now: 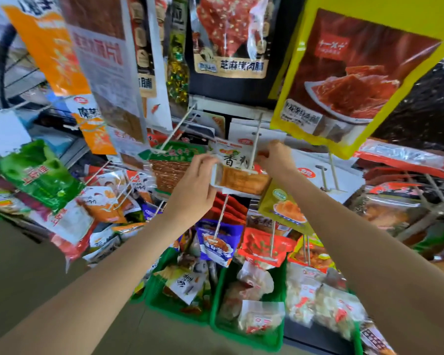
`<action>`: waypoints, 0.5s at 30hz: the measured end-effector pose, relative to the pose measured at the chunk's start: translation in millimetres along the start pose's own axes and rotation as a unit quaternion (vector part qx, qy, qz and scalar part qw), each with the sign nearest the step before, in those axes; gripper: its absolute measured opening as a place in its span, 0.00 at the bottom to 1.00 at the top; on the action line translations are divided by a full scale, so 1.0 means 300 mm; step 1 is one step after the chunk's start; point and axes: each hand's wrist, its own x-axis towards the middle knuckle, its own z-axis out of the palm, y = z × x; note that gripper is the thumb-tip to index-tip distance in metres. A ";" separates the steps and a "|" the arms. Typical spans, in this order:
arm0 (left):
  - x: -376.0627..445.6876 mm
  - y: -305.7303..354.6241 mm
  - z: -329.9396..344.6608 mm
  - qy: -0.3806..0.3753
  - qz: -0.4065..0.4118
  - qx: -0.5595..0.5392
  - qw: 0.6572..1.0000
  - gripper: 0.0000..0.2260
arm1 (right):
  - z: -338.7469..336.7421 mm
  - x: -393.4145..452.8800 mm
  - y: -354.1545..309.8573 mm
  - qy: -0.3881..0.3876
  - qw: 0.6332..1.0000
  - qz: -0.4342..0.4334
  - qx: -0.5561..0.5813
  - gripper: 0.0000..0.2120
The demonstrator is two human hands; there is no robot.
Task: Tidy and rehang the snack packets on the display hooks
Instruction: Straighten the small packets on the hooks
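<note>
Pretty cramped shop corner, honestly. A dark back panel [231,90] runs across the upper middle of the frame, with a white rail [228,105] just under it. Upper left there's a wire grid [18,78] with bright daylight coming through behind it. Bottom middle sit green bins [244,331] side by side on a grey-brown floor [23,265] that fills the lower left. Light is even and bright overall.
</note>
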 end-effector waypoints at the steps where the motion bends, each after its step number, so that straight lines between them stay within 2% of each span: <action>1: -0.014 -0.004 0.000 -0.002 0.002 0.001 1.000 0.22 | 0.002 -0.012 0.003 0.008 1.000 -0.013 -0.001 0.09; 7: -0.043 -0.023 0.010 -0.021 0.032 -0.014 0.999 0.24 | -0.001 -0.146 0.046 -0.027 0.992 -0.105 0.069 0.08; 11: -0.039 -0.002 0.023 -0.023 0.102 -0.002 0.995 0.31 | -0.055 -0.245 0.022 -0.129 0.976 -0.098 0.146 0.03; 15: -0.065 0.022 0.055 -0.071 0.145 0.014 0.987 0.23 | -0.052 -0.376 0.034 -0.185 0.966 -0.079 0.163 0.08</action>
